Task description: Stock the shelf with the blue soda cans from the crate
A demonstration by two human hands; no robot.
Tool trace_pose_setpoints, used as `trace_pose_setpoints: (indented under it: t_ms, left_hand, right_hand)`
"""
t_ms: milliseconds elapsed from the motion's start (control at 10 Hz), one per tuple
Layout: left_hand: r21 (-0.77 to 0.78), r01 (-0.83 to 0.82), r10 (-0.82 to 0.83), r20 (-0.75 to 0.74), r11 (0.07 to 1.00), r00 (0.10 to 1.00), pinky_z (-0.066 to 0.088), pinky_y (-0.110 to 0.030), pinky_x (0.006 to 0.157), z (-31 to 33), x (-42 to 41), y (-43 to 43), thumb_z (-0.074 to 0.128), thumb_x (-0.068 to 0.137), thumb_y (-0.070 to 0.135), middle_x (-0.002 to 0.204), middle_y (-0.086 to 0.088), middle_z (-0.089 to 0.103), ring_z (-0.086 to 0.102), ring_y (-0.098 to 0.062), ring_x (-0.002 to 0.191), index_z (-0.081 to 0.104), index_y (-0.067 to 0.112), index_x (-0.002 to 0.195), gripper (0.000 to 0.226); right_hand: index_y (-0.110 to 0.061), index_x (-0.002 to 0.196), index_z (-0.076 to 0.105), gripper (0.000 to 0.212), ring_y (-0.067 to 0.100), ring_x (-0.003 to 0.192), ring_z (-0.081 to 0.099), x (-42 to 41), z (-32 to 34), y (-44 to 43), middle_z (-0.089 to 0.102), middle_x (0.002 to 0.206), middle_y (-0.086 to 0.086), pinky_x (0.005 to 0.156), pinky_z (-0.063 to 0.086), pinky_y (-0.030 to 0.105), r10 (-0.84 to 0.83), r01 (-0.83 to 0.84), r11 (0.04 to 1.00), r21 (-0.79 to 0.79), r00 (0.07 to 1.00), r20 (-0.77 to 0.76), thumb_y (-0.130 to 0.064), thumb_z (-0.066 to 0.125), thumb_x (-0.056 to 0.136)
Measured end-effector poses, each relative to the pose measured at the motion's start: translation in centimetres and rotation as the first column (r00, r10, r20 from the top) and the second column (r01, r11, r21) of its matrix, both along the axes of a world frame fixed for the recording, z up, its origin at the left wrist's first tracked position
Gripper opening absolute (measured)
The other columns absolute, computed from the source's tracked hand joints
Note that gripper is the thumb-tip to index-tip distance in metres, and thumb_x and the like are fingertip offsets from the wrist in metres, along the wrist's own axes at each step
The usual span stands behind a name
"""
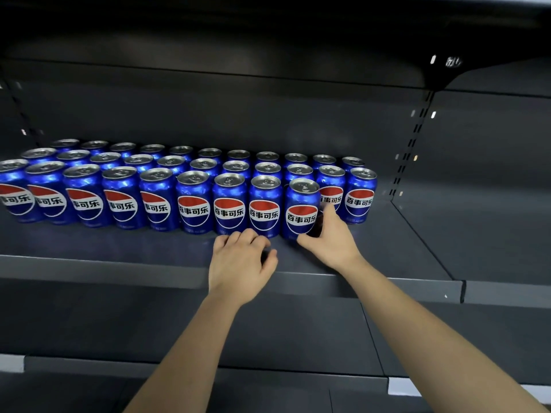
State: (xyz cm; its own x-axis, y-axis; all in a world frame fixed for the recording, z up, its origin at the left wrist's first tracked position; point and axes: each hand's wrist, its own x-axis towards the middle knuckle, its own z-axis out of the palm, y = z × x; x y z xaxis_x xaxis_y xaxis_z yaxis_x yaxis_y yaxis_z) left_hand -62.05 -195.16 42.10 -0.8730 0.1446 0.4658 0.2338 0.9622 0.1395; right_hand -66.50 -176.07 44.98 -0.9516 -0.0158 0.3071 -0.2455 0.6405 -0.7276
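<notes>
Several blue soda cans [193, 201] stand upright in rows on the dark grey shelf [119, 263], filling its left and middle. My right hand [331, 236] grips the rightmost can of the front row [301, 204] low on its right side, thumb under the label. My left hand [241, 260] hovers just in front of the neighbouring cans, fingers loosely curled and holding nothing. The crate is out of view.
The shelf's right part [411, 234] is bare up to a slotted upright [414, 138]. Another shelf [268, 31] hangs overhead, and a lower shelf [298, 377] lies below my forearms.
</notes>
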Motion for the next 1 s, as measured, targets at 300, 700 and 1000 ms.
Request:
trace_pose_setpoints:
  t_ms: [300, 700, 1000]
  left_hand:
    - [-0.001, -0.009, 0.009, 0.007, 1.0, 1.0, 0.029, -0.032, 0.093, 0.1, 0.0, 0.2, 0.015, 0.086, 0.054, 0.1, 0.013, 0.058, 0.052, -0.011, 0.094, 0.064, 0.032, 0.106, 0.057]
    - [0.066, 0.042, -0.049, 0.118, 0.997, 0.992, 0.024, -0.033, 0.099, 1.1, 0.3, -0.4, 0.038, 0.096, 0.047, 0.111, 0.012, 0.055, 0.049, -0.011, 0.106, 0.06, 0.031, 0.117, 0.034]
    - [0.102, 0.067, -0.081, 0.138, 0.993, 0.987, 0.022, -0.034, 0.102, 3.6, 4.3, -5.0, 0.04, 0.098, 0.044, 0.124, 0.008, 0.053, 0.047, -0.015, 0.116, 0.053, 0.028, 0.127, 0.035]
  right_hand:
    - [-0.018, 0.124, 0.043, 0.062, 0.016, 0.114, 0.056, -0.3, -0.3, 0.1, 0.058, 0.128, -0.001, 0.092, 0.051, 0.037, -0.018, 0.018, 0.999, 0.032, 1.0, -0.021, -0.027, 0.077, 0.074]
    - [-0.017, 0.129, 0.037, 0.069, 0.012, 0.11, 0.056, 0.4, 0.4, 0.1, 0.057, 0.122, -0.005, 0.089, 0.045, 0.027, 0.006, -0.002, 0.997, -0.072, 0.998, 0.066, -0.026, 0.079, 0.074]
    - [-0.023, 0.112, 0.044, 0.044, 0.013, 0.081, 0.059, 5.2, 2.8, -3.3, 0.06, 0.104, -0.008, 0.078, 0.052, 0.038, -0.119, 0.116, 0.993, -0.03, 0.983, -0.138, -0.032, 0.071, 0.077]
